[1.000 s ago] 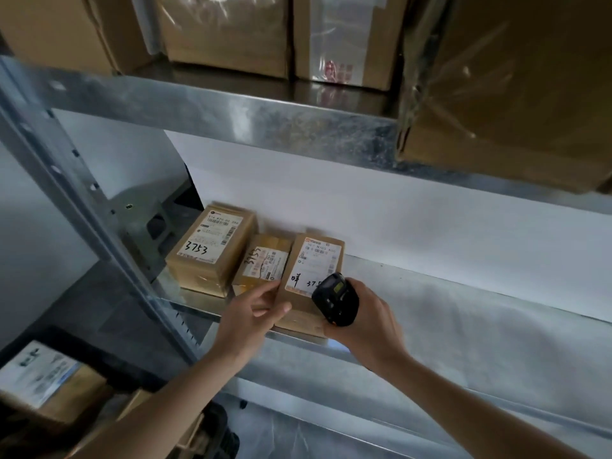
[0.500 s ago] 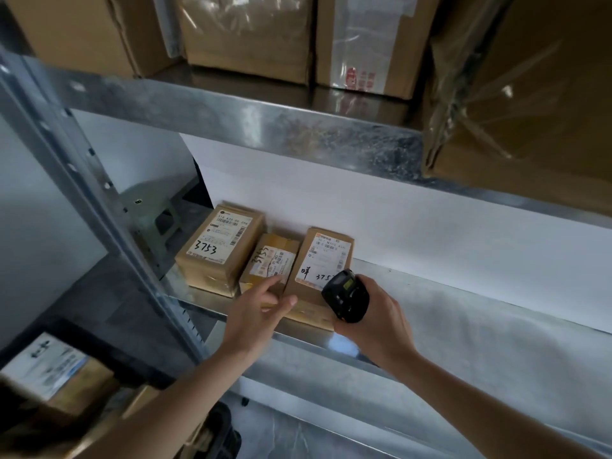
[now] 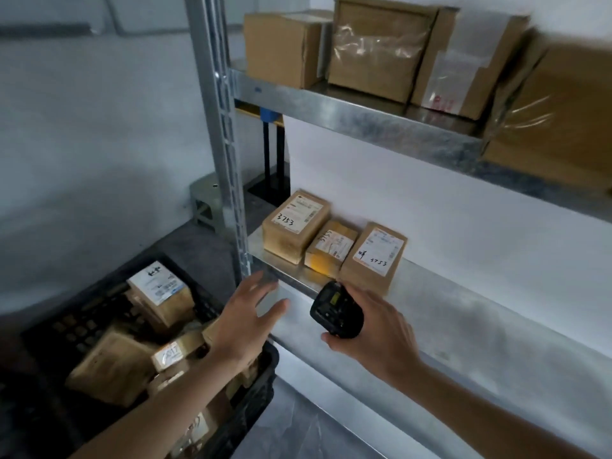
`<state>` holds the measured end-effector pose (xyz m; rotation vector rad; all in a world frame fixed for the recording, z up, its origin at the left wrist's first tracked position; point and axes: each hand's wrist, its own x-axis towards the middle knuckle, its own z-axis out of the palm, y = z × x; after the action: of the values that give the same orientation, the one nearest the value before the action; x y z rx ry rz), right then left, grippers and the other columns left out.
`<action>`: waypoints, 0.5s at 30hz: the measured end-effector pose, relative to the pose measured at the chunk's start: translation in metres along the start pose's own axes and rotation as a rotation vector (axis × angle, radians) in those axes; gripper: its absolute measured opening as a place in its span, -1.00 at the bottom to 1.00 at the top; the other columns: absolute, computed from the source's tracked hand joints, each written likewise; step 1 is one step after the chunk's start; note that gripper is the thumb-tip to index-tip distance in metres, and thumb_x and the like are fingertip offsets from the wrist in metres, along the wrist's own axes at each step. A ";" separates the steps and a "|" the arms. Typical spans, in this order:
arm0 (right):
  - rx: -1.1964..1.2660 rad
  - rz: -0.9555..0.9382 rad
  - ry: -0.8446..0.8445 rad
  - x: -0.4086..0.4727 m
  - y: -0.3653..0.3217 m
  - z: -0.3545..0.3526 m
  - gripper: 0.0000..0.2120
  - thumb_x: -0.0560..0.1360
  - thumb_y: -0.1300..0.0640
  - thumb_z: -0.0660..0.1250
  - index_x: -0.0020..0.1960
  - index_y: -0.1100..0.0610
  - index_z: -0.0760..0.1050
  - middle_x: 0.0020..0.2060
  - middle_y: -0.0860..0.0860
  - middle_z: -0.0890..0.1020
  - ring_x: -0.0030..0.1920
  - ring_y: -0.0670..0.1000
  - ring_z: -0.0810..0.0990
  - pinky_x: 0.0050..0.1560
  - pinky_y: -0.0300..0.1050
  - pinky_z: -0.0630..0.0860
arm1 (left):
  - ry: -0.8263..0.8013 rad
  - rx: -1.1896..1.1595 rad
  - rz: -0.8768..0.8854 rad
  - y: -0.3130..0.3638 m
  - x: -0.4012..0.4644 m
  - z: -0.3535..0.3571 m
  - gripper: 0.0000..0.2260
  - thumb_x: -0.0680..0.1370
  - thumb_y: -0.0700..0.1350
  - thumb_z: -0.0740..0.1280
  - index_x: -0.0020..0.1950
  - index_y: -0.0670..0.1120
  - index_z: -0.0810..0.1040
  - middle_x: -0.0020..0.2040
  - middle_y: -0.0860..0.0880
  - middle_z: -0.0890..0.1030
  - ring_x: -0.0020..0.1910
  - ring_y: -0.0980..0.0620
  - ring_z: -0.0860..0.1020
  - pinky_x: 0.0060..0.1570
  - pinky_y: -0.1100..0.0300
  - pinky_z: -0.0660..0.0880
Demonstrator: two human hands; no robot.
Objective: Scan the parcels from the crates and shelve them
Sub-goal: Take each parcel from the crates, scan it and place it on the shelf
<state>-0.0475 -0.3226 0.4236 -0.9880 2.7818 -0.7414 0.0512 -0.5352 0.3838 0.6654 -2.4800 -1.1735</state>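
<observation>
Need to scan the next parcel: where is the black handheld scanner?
In the head view, the black handheld scanner is gripped in the right hand, just below the metal shelf's front edge.

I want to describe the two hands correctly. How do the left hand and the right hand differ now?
The left hand is open with spread fingers and holds nothing; the right hand grips a black scanner. The left hand hangs above the crate of parcels; the right hand is in front of the shelf. Both are bare, and neither touches the shelved parcels.
</observation>
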 end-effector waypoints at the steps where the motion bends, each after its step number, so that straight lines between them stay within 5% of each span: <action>1: 0.002 -0.024 -0.035 -0.001 -0.012 0.007 -0.17 0.29 -0.28 0.57 0.48 -0.22 0.32 0.23 -0.25 0.57 0.13 -0.14 0.56 0.05 -0.17 0.54 | 0.022 -0.003 -0.035 -0.009 -0.008 -0.010 -0.60 0.57 0.18 0.36 0.37 0.09 0.53 0.39 0.20 0.46 0.39 0.19 0.41 0.30 0.20 0.38; 7: -0.006 -0.128 -0.197 -0.001 -0.078 0.061 -0.23 0.31 -0.29 0.53 0.43 -0.21 0.30 0.19 -0.25 0.60 0.18 -0.11 0.59 0.00 -0.12 0.53 | 0.082 -0.010 -0.239 -0.067 -0.060 -0.074 -0.41 0.54 0.29 0.30 0.52 0.10 0.36 0.25 0.19 0.59 0.24 0.13 0.57 0.24 0.05 0.51; 11: 0.002 -0.159 -0.293 0.004 -0.113 0.101 -0.29 0.33 -0.30 0.53 0.38 -0.17 0.34 0.19 -0.24 0.60 0.20 -0.10 0.60 0.08 -0.08 0.55 | 0.176 0.013 -0.340 -0.109 -0.091 -0.106 -0.47 0.54 0.25 0.34 0.47 0.11 0.42 0.16 0.20 0.63 -0.05 0.25 0.64 0.05 0.10 0.59; 15: -0.004 -0.150 -0.341 0.012 -0.140 0.138 -0.33 0.31 -0.32 0.54 0.34 -0.18 0.41 0.18 -0.25 0.61 0.20 -0.10 0.61 0.13 -0.06 0.60 | 0.235 0.035 -0.418 -0.143 -0.109 -0.132 -0.52 0.54 0.20 0.37 0.42 0.07 0.50 0.19 0.12 0.66 0.19 0.10 0.61 0.17 0.05 0.55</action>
<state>0.0571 -0.4812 0.3699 -1.2069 2.4389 -0.5236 0.2438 -0.6408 0.3428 1.2992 -2.2296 -1.1089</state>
